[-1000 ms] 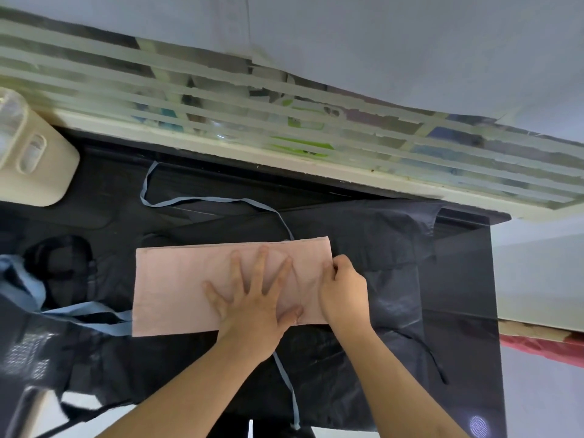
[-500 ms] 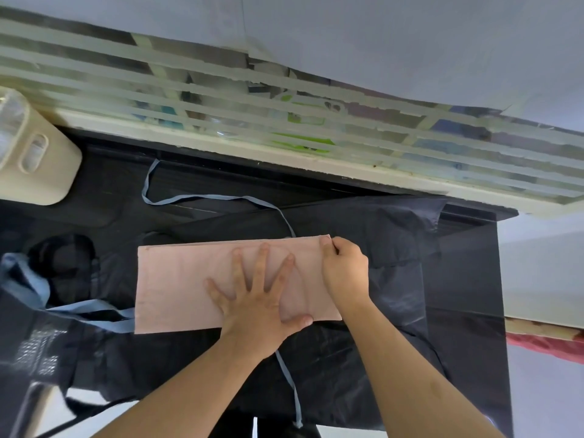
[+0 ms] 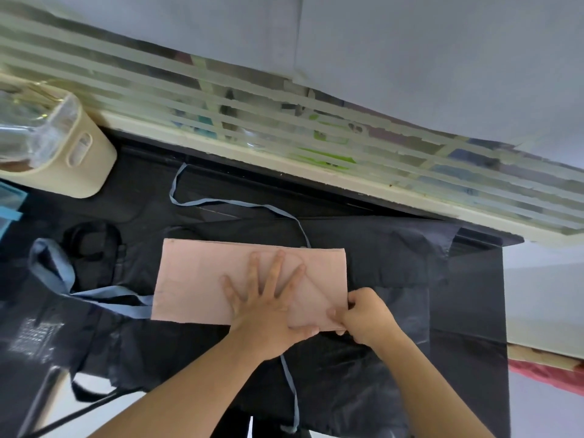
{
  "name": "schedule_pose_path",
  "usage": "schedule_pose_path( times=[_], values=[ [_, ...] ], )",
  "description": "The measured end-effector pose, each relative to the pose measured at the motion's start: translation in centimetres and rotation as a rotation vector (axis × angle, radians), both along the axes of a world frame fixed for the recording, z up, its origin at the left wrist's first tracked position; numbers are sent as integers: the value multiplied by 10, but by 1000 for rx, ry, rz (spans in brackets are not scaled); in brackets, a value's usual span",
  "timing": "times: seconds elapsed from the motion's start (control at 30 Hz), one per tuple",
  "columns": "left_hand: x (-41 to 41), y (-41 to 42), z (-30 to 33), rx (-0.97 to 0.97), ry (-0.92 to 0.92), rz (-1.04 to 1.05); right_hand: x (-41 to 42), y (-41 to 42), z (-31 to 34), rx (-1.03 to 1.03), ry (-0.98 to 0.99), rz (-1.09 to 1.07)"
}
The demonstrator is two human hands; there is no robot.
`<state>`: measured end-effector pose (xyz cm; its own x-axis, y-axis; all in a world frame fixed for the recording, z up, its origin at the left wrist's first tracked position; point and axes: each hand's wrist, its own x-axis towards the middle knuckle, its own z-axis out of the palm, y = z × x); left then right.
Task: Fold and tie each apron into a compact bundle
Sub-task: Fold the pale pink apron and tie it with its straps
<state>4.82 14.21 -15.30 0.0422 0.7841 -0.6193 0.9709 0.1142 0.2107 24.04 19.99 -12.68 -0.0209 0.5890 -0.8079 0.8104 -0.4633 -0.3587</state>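
My right hand's [image 3: 366,316] grip pinched, I think, the folded pink cloth apron's [image 3: 202,279] near-right corner; its long axis ran leftward under my flat, spread left hand [image 3: 268,305].

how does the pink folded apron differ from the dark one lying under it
The pink folded apron is a tidy flat rectangle, while the dark navy apron lies spread out and wrinkled beneath it. The pink one is pale with light blue straps; the dark one is near black. The left hand presses flat on the pink one and the right hand pinches its near right corner; neither hand holds the dark one. Both are cloth, lying on the same dark table.
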Motion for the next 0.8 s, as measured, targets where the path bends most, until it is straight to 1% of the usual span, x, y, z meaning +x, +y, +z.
schedule_pose_path(
  times=[0.13, 0.2, 0.27, 0.33, 0.43, 0.53, 0.6, 0.7, 0.8],
  values=[
    [-16, -10, 3, 98, -64, 40, 0, -8, -5, 36, -17, -107],
    [-36, -25, 4, 152, 6, 50, -5, -9, -4, 49, 10, -144],
    [-50, -36, 5, 153, 61, 90, -7, -10, -3, 48, 55, -186],
    [-54, -36, 8, 146, 62, 118, -10, -12, 2, 57, 101, -219],
    [-52, -23, 12, 124, 43, 145, -14, -17, 19, 126, 190, -229],
    [-58, -10, 11, 79, 13, 167, -30, -24, 45, 214, 228, -151],
    [-64, -3, 11, 46, 23, 111, -51, -30, 62, 254, 232, -69],
    [-73, 5, 9, 4, 20, 59, -90, -42, 79, 261, 246, 44],
    [-82, 4, 9, 21, -93, 52, -124, -49, 89, 275, 260, 110]
  ],
)
